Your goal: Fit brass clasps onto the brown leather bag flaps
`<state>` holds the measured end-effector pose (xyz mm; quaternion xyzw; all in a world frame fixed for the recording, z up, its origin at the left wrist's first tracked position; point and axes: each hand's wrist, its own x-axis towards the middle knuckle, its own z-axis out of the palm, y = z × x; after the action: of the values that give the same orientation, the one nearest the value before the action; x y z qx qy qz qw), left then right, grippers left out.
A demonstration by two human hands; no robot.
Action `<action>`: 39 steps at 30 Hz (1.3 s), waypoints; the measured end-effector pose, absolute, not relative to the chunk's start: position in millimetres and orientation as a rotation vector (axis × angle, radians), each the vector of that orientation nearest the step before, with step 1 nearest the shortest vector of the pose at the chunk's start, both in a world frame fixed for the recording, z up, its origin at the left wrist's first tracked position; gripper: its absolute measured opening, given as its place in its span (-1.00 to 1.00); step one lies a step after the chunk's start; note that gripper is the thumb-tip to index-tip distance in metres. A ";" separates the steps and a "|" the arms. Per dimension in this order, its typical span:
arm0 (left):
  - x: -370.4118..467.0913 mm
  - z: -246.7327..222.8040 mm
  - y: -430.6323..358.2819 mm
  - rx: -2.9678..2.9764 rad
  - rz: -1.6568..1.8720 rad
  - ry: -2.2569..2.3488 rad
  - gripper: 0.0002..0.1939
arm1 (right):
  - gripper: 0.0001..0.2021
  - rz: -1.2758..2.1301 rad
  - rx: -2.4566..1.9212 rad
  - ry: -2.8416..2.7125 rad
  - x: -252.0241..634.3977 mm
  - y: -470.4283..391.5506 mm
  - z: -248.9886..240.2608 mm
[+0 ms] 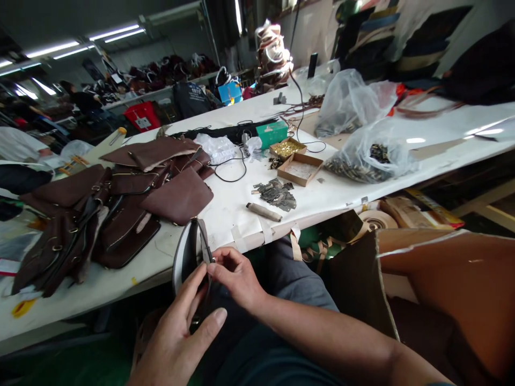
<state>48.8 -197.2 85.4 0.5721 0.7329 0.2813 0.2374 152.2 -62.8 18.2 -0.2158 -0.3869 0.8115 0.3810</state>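
Pair of hands: two, both the person's own, close together just in front of the worktop (231, 199).
Held piece: one dark piece (205, 245) with a pale curved rim, upright, its upper part against the front edge beside the brown leather.
Right hand (237, 276): thumb and fingers pinched together on the edge of that piece.
Left hand (181, 327): fingertips against the same piece, thumb spread wide away from the fingers; I cannot tell whether they grip it.
Brown leather goods (177, 198): one overlapping heap on the left; too tangled for me to count.
Wrapped tool (263, 212): one, lying near the front edge.
Metal plates (277, 194): one loose pile, just beyond the tool, too many to count.
Cardboard trays: two, side by side; one with gold-coloured bits (287, 148), one with clear bits (301, 170).
Green box (272, 134): one, behind the trays.
Clear bags of small parts: two on the right, a farther one (348, 102) and a nearer one (374, 158).
Front edge: runs slantwise, rising to the right; white surface shows between heap and plates.
Elbow side: one open carton (446, 268) stands below the worktop, near the right forearm.
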 end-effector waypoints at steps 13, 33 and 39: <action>84.6 87.0 -102.0 2.871 0.120 1.441 -0.53 | -0.70 2.067 -0.869 -0.488 179.5 -25.8 -48.8; 58.5 4.4 -94.4 2.448 0.143 2.050 -0.31 | -0.72 1.993 -1.050 -0.434 173.8 -10.2 -73.1; 52.0 -21.7 -90.2 2.349 0.322 2.114 -0.30 | -0.72 1.991 -1.073 -0.485 173.1 -8.1 -76.1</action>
<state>52.0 -90.2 -21.7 0.7393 0.6655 0.1014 -0.0174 173.1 -8.1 -76.1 -0.4248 -0.1918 0.7879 0.4024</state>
